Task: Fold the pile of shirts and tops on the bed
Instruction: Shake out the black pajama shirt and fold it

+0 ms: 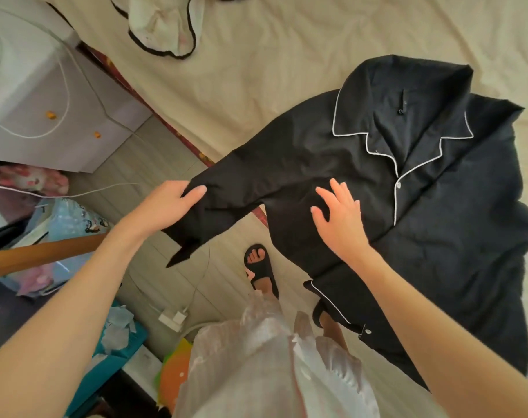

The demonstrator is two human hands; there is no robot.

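Note:
A black pyjama shirt (422,206) with white piping lies front-up on the cream bed sheet (256,70), collar toward the far side. Its lower hem hangs over the bed's near edge. My left hand (169,203) grips the shirt's left sleeve (226,191) and holds it out over the floor, the cuff dangling below. My right hand (341,215) lies flat with spread fingers on the shirt's chest, near the armpit. A white top with black trim (166,25) lies crumpled at the far side of the bed.
A white cabinet (60,110) with a cable across it stands left of the bed. Bags and clutter (60,236) crowd the floor at left. A charger block (172,315) lies on the wooden floor. My sandalled foot (259,267) stands by the bed edge.

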